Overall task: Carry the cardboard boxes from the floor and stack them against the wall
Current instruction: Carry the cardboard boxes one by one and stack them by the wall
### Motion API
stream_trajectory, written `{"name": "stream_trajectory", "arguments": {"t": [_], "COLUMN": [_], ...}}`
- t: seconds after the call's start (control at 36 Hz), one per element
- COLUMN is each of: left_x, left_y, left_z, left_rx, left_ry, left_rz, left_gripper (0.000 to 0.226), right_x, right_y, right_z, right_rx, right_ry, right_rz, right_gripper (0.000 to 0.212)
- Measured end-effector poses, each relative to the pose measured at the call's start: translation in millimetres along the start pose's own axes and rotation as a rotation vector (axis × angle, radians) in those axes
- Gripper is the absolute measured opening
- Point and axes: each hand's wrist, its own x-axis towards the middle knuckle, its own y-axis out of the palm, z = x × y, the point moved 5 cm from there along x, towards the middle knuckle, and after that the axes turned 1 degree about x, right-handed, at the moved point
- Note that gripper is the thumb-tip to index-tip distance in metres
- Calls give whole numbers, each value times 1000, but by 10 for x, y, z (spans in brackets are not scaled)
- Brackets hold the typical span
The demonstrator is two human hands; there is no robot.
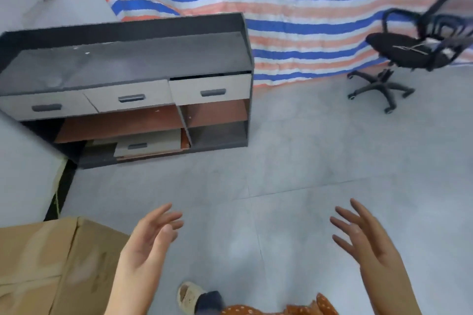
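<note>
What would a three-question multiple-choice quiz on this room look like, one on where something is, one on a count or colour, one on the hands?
1. Where is the cardboard box?
A. On the chair
B. At the lower left, beside the left hand
C. Inside the cabinet

2. How many drawer fronts run along the top row of the cabinet?
A. One
B. Three
C. Five

3. What are the hands doing?
A. Both open, holding nothing
B. Both gripping the box
C. One holding a drawer

Answers:
1. B: the box sits beside the left hand.
2. B: three handled fronts show.
3. A: the left hand and right hand have spread fingers over bare floor.
</note>
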Motion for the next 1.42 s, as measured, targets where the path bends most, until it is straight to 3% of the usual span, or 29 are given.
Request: {"name": "stream_trajectory", "arguments": {"t": [0.14, 0.22, 0.31, 0.33, 0.39, 0.47, 0.53, 0.56, 0.61, 0.64, 0.69, 0.72, 0.81, 1.08, 1.31, 1.39, 1.42], "left_x": [-315, -496, -642, -677, -716, -711, -711, -718, -748, -756, -752, -737, -615, -117, -180, -197, -197], "left_y": [1073, 1716, 2289, 2460, 2783, 3200, 3529, 3657, 4034, 4220, 4586, 4768, 5281, 6656, 7612, 8010, 8153], "left_z": [-56, -113, -206, -239, -263, -259, -275, -309, -399, -449, -544, -592, -759, -1242, -1340, -1340, -1340], "left_rx": [-15, -29, -1, 13, 37, 54, 58, 55, 51, 45, 30, 23, 8, 60, 105, 117, 116], "left_ry": [7, 8, 42, 61, 77, 52, 44, 48, 75, 88, 110, 115, 131, 195, 180, 174, 163], "left_rz": [191, 303, 460, 508, 594, 690, 760, 782, 848, 874, 929, 956, 1025, 1179, 1281, 1297, 1299], "left_gripper": [30, 34, 39, 41, 42, 40, 38, 37, 35, 34, 33, 32, 33, 32, 33, 33, 33], "right_x": [-230, -434, -640, -711, -834, -954, -1007, -998, -979, -951, -831, -747, -462, 594, 916, 1130, 1228], "right_y": [-1245, -1866, -2345, -2475, -2685, -2917, -3040, -3073, -3251, -3331, -3492, -3572, -3821, -4388, -4821, -5100, -5214], "right_z": [-86, -170, -277, -309, -385, -488, -510, -497, -559, -573, -599, -599, -593, -313, -458, -456, -443], "right_rx": [51, 100, 102, 119, 170, 190, 218, 229, 185, 176, 214, 224, 200, 164, 259, 295, 298], "right_ry": [14, 43, 61, 69, 79, 133, 161, 158, 189, 205, 193, 195, 205, 162, 273, 248, 242], "right_rz": [-216, -360, -513, -572, -676, -792, -841, -841, -913, -954, -1002, -1030, -1084, -1194, -1291, -1298, -1286], "right_gripper": [89, 63, 79, 76, 39, 22, 23, 37, 87, 87, 35, 22, 32, 33, 31, 19, 29]}}
